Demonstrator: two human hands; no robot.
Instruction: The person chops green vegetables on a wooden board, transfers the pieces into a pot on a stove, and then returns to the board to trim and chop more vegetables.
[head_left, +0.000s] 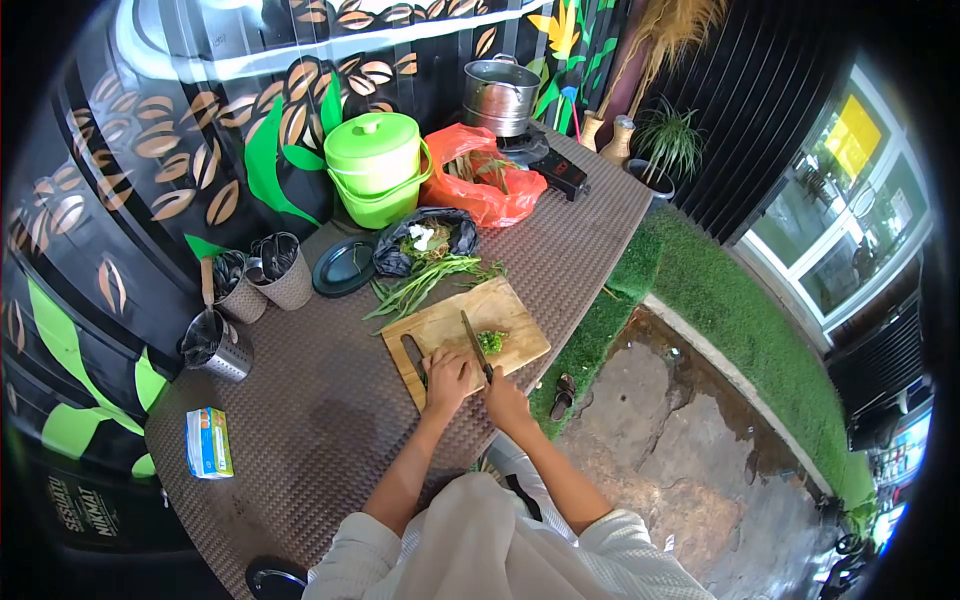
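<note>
Knife (474, 342) lies with its blade angled across the wooden cutting board (520, 345), and its handle is wrapped by the curled fingers of the right hand (505, 400) at the board's 6 o'clock edge. The left hand (447, 378) rests just beside it at 9 o'clock, fingers bent and pressed down on the board; whether they pin anything is too small to tell. A little heap of chopped greens (490, 341) sits touching the blade at its 3 o'clock side. A dark object (412, 350) lies on the board at 10 o'clock from the left hand.

Beyond the board, at 11 o'clock, long green stalks (420, 283) spill from a black plastic bag (392, 258) onto the brown table (320, 420). A dark plate (342, 268) lies just left of the bag. Farther off at 12 o'clock stand a lime green lidded bucket (376, 165), an orange bag (505, 200) and a steel pot (498, 95) on a burner. At 9 o'clock three utensil holders (285, 275) stand together, and a small blue box (208, 441) lies at 8 o'clock, well apart.
</note>
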